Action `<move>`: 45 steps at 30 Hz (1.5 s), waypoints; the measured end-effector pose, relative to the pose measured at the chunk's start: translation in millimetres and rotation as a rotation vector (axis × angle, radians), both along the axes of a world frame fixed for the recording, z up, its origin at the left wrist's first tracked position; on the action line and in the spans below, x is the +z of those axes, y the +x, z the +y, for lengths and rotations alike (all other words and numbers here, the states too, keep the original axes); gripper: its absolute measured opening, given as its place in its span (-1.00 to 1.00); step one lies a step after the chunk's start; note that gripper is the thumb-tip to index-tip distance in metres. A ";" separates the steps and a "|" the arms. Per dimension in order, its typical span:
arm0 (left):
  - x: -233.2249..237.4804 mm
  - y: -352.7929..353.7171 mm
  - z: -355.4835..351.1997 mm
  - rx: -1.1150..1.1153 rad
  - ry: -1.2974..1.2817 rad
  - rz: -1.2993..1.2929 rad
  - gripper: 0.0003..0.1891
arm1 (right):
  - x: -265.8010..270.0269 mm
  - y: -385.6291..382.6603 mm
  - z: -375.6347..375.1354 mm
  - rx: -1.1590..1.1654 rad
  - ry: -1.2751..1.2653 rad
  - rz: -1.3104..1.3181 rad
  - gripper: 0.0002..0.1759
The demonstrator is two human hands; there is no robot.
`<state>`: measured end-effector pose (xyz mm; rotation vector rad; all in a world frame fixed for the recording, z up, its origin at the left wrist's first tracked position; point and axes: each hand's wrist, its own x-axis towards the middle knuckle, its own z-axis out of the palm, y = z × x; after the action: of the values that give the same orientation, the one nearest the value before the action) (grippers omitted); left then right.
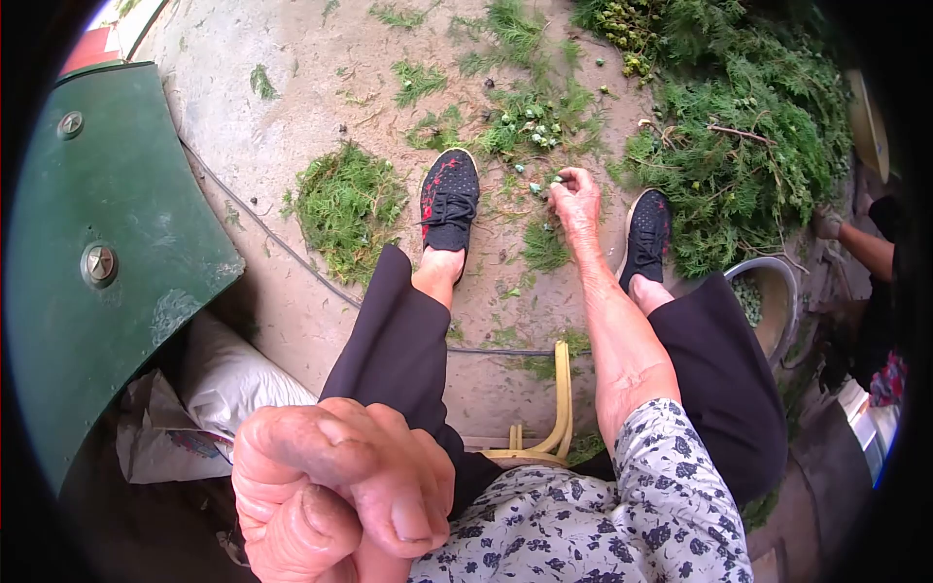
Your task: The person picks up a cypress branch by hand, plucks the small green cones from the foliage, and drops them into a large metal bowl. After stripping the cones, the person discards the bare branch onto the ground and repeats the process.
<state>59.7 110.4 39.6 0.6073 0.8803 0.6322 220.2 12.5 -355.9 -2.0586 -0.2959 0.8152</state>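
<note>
One round cone (558, 179), axis untellable, pinched by the right hand (576, 201) fingers (564, 187); left hand (340, 486) fisted.

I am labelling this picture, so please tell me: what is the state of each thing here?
Left hand: shut in a fist.
Right hand: down at the ground, fingertips pinched among cones.
Bowl: upright, some green cones inside.
Branches: heaped on the ground.
Stool: upright, sat on.

Two bare hands (340, 486) (575, 199), two black shoes (449, 199) (646, 233), two bolts (99, 263) (69, 123), one basin (789, 296), one sack (233, 379).
</note>
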 end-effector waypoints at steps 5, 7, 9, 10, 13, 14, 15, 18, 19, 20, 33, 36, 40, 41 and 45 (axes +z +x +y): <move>-0.1 1.2 -2.4 0.014 0.003 -0.003 -0.79 | 31.5 11.1 -19.3 -0.363 0.662 0.848 -0.78; -0.4 1.5 -3.7 0.027 -0.001 -0.008 -0.79 | 46.6 13.4 -9.8 -0.363 0.690 0.887 -0.80; -0.3 0.8 -3.8 0.010 -0.008 -0.013 -0.78 | 51.7 17.9 6.2 -0.419 0.797 1.023 -0.81; -0.5 0.8 -3.3 0.011 -0.009 -0.010 -0.78 | 48.2 21.0 13.4 -0.407 0.799 1.012 -0.81; -0.6 0.6 -0.2 0.001 -0.004 -0.010 -0.78 | 28.4 26.0 26.9 -0.234 0.787 0.941 -0.81; -0.9 -0.1 0.5 -0.007 0.002 -0.014 -0.79 | 19.3 26.8 26.2 -0.205 0.745 0.953 -0.79; -1.4 -0.9 1.3 -0.014 0.009 -0.018 -0.79 | 18.0 26.6 25.3 -0.203 0.746 0.954 -0.79; -0.5 -2.6 3.1 -0.009 0.006 -0.001 -0.81 | 14.8 23.7 18.7 -0.290 0.725 1.001 -0.76; 0.6 -4.4 3.7 -0.009 0.002 0.004 -0.81 | 14.7 22.8 16.7 -0.293 0.720 1.005 -0.76; 1.9 -6.2 4.9 -0.032 -0.042 -0.007 -0.74 | 14.9 23.1 15.2 -0.284 0.725 1.019 -0.75; -9.1 -9.6 6.4 0.010 -0.020 -0.119 -0.74 | -30.2 -13.5 9.5 0.352 -0.086 -0.283 -0.72; -1.7 -10.4 8.8 -0.146 -0.060 -0.061 -0.66 | -30.7 -14.4 3.2 0.408 -0.023 -0.365 -0.76; -2.1 -9.4 7.2 -0.117 -0.074 -0.025 -0.66 | -29.7 -12.0 7.4 0.343 -0.041 -0.297 -0.78; -8.8 -11.6 5.6 -0.061 -0.025 -0.065 -0.71 | -29.0 -10.9 9.4 0.345 -0.040 -0.297 -0.78; -9.0 -10.5 2.2 0.022 0.011 -0.077 -0.74 | -25.6 -7.8 21.1 0.020 -0.067 0.145 -0.85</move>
<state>49.2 112.6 30.6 0.5799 0.8134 0.6766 212.5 33.6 -381.5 -2.0482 -0.2121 0.9931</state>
